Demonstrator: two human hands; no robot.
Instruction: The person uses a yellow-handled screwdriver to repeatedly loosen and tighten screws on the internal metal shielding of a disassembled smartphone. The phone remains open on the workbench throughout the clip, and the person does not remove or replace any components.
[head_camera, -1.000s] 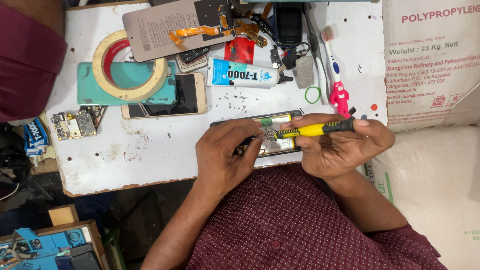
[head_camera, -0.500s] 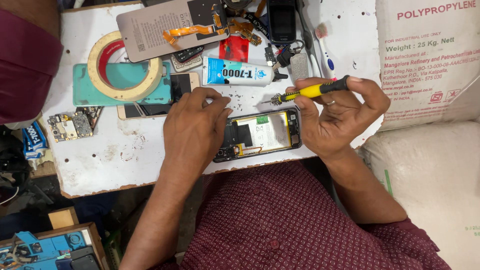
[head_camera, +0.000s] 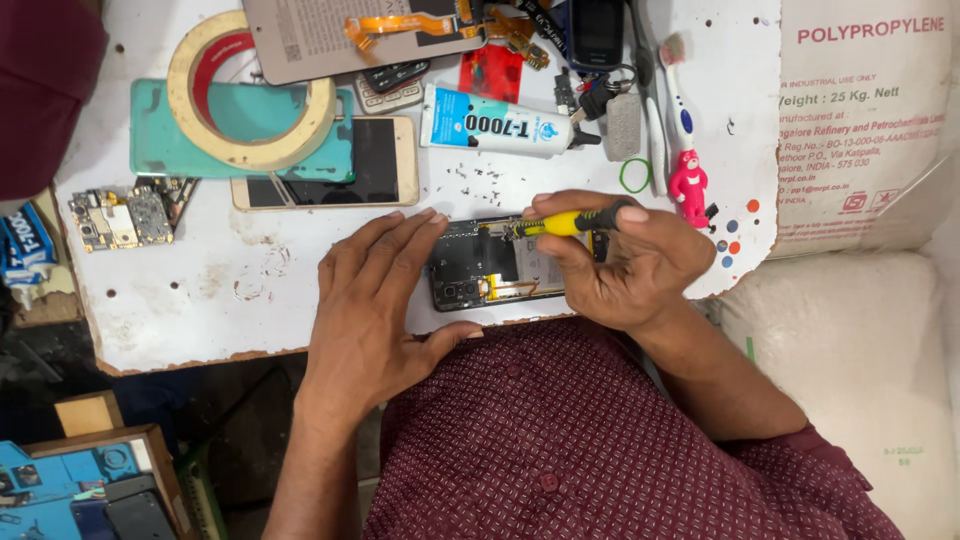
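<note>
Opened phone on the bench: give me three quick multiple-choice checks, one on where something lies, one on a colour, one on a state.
1. Where does the roll of tape lie?
A. On the teal phone cover, far side of the table
B. On the person's lap
C. Under the right hand

2. What colour is the handle of the screwdriver?
A. Red
B. Yellow
C. Blue

3. How is the opened phone?
A. Sealed, screen up
B. Back off, its inner parts showing
C. Lifted clear of the table

Answers: 1 A, the tape ring sits on the teal cover above the gold phone. 2 B, the handle in the right hand is yellow with a black tip end. 3 B, dark boards and an orange flex show inside it, and it lies flat beside the left hand.
</note>
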